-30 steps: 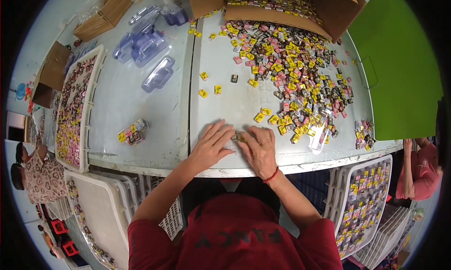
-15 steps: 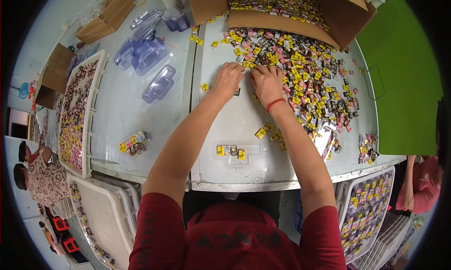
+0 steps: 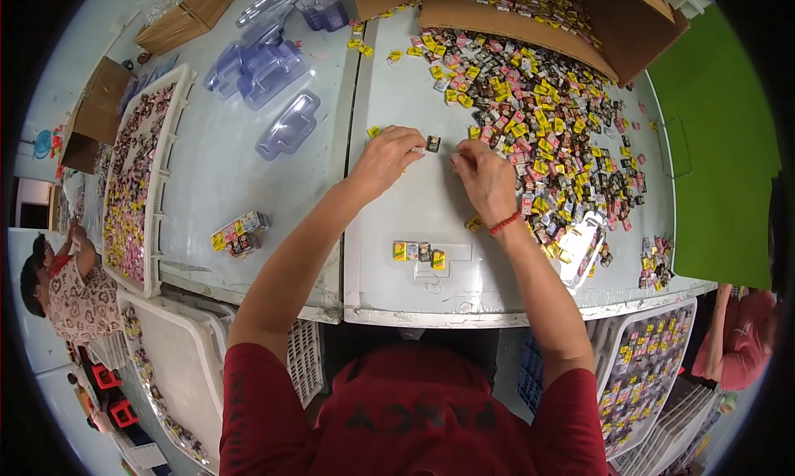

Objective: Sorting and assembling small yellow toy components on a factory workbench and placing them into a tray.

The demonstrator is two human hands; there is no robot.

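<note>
My left hand (image 3: 389, 158) is closed in a pinch, with a small pale box at its fingertips. A small black box (image 3: 433, 143) lies right beside those fingertips. To the right, my right hand (image 3: 489, 180) has thumb and fingers bent together at the left edge of a heap of small boxes (image 3: 542, 137), coloured yellow, pink, black and white. Whatever its fingertips hold is hidden. Nearer me, a clear moulded plastic tray (image 3: 455, 265) lies flat, with a few small yellow, white and black boxes along its upper left part.
An open cardboard box (image 3: 505, 21) spills small boxes at the back. Clear plastic shells (image 3: 273, 74) and a filled pack (image 3: 240, 233) lie left. White crates (image 3: 157, 186) stand at the left edge, another crate (image 3: 646, 377) at lower right. Other people (image 3: 79, 298) sit at both sides.
My hands have come apart and drawn back toward me from the heap's edge. The black box now shows between them. The view has shifted slightly.
</note>
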